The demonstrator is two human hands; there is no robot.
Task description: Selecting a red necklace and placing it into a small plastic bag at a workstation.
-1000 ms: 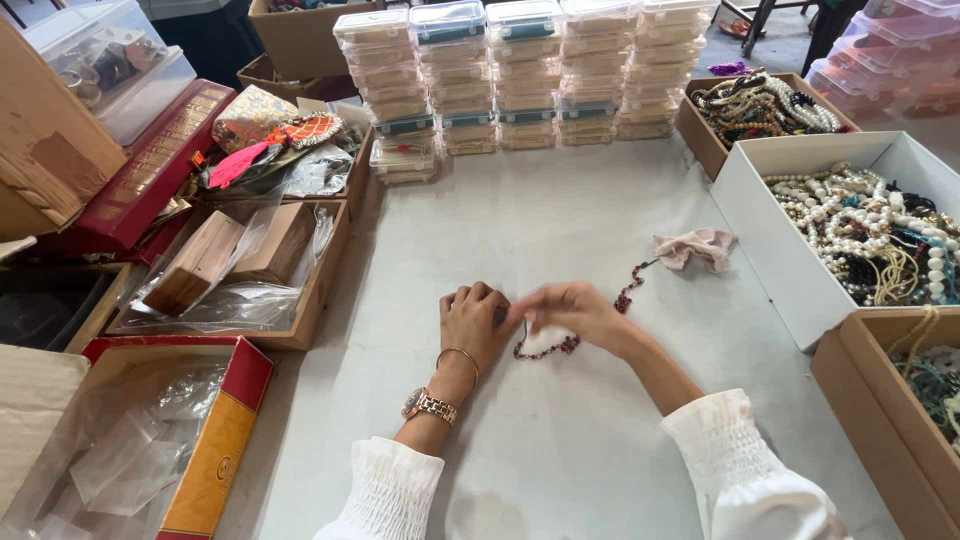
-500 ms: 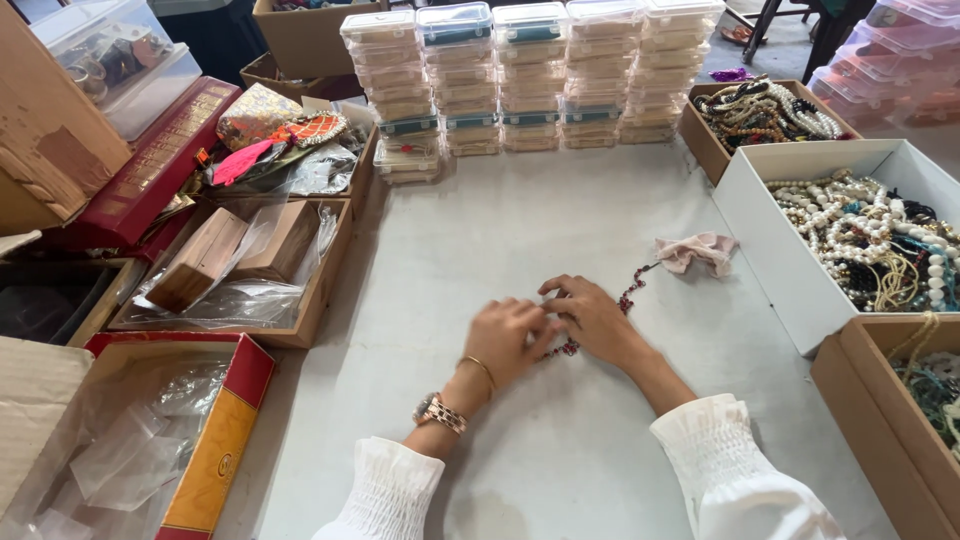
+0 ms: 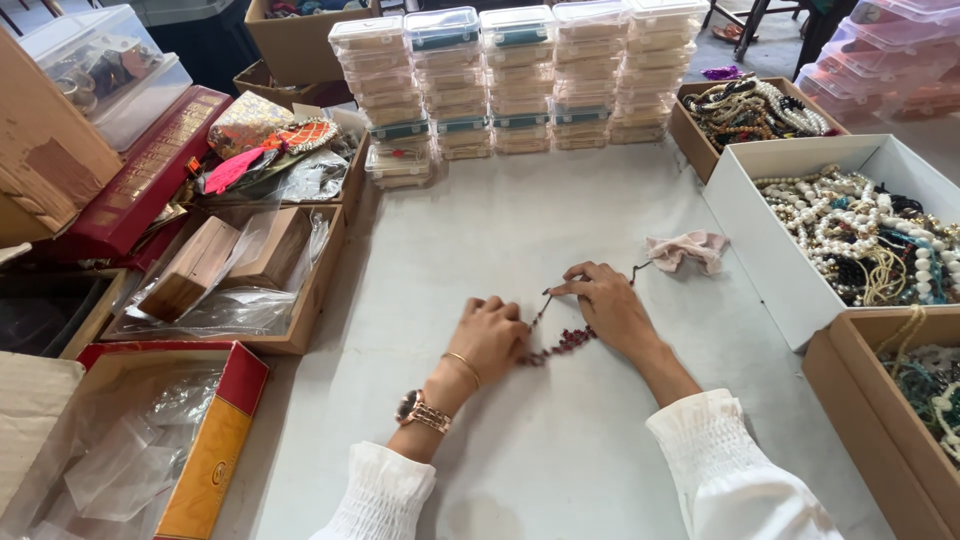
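The strand of small dark red beads is now laid out flat on the pale grey counter between the 2 hands, where half a second ago it was bunched and largely hidden under them. The hands have been drawn a little apart and lower in the view. The left hand is curled loosely, knuckles up, with its fingers resting at the lower end of the strand; whether anything is pinched there cannot be told. The right hand is closed at thumb and forefinger on the thinner part of the strand, which is led up and to the right towards the crumpled pink cloth pouch, lying where it lay before. From this it is judged that the strand is being straightened and spread for handling rather than lifted. The open white box of pearl and mixed necklaces is left untouched to the right.
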